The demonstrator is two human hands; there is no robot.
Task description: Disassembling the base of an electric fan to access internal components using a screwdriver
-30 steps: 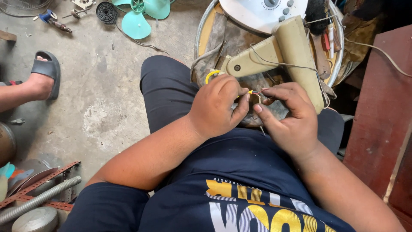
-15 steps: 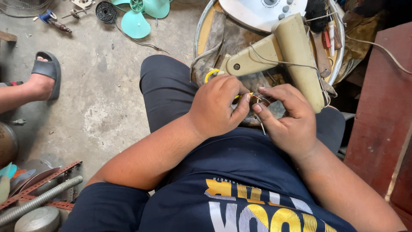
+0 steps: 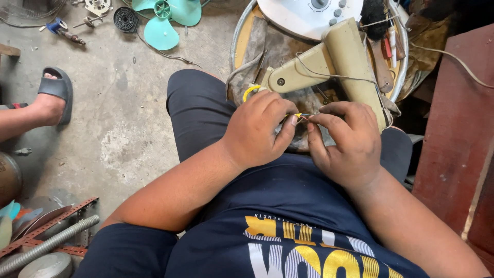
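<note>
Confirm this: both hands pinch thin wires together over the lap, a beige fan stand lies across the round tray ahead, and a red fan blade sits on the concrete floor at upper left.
Not quite. The head view shows the fan blade is teal, not red. The rest holds: left hand and right hand pinch the thin wires, and the beige fan stand lies across the round tray.

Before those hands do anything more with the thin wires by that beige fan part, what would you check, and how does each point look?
1. Both hands on the wires: left hand and right hand pinch the thin wire ends between fingertips. Ok.
2. Wire ends actually joined: hidden by fingers. Cannot tell.
3. Beige fan housing steady: it lies on the round tray, untouched. Ok.
4. Grey cord clear of the hands: draped over the housing. Ok.
5. Power off: no plug visible. Cannot tell.
</note>
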